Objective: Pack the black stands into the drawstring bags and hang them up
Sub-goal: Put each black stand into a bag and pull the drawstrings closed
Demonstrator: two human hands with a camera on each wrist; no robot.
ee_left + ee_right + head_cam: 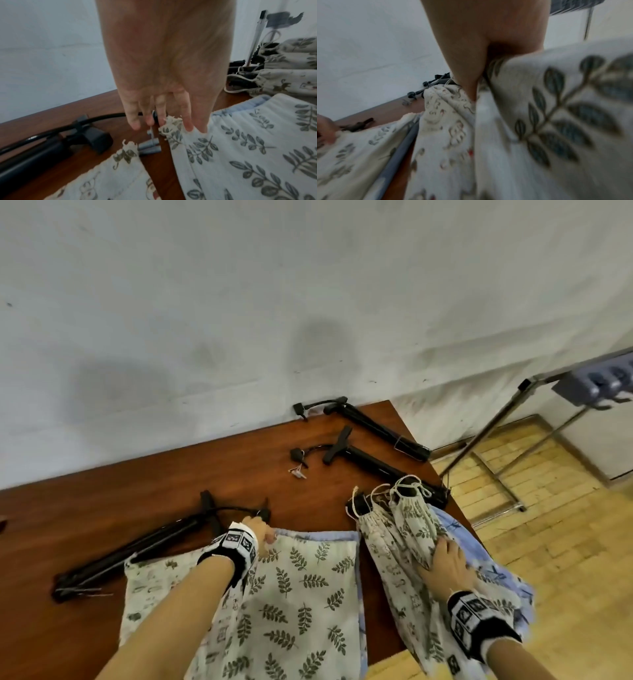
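I take the table as landmark and work from its near edge outward.

Nearest me, an empty leaf-print bag lies flat at the near edge, mouth toward the wall. My left hand is at that mouth's left corner, fingers straight and loose, fingertips touching the hem by a frayed cord end; nothing is gripped.

To the right, at the table's near right corner, my right hand lies on two packed bags over a blue cloth. The wrist view shows the thumb pressed into the fabric folds, but blur prevents me from saying whether the fingers clasp or merely press. Both packed bags run near-to-far, their cinched mouths toward the wall with black ends protruding.

Left of the empty bag, a stand lies with its long axis diagonal, crossbar end toward the table middle, other end toward the near left.

Further in, right side, a second stand lies diagonally, crossbar toward the middle, far end toward the right edge behind the packed bags.

Against the wall, a third stand lies parallel to the second.

Beyond the right edge stands a metal rack.
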